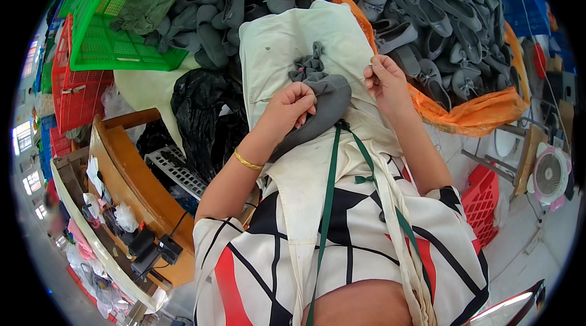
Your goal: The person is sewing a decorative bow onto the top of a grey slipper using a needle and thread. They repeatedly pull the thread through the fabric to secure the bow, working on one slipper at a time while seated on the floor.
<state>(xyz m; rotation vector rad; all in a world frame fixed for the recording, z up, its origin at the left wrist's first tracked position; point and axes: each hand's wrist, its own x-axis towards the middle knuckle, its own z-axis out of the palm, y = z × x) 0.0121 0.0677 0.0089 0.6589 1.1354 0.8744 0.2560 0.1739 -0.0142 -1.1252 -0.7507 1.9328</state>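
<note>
A grey fabric shoe [329,112] lies on my lap, over the pale apron [278,42]. My left hand [288,109] is closed on the shoe's upper side, with thumb and forefinger pressed together. A gathered dark grey bow [310,65] sticks out past the shoe on the far side. To the right, raised a little off the shoe, my right hand [386,82] is closed in a pinch. What it pinches is too small to make out; a faint thin line seems to run from it toward the left hand.
Many grey shoes [433,15] fill an orange sack [467,112] at far right; another heap [210,6] lies at far left. Green [131,51] and red crates [79,76], a black plastic bag [204,106] and a wooden table [143,186] stand left. A fan [549,173] stands right.
</note>
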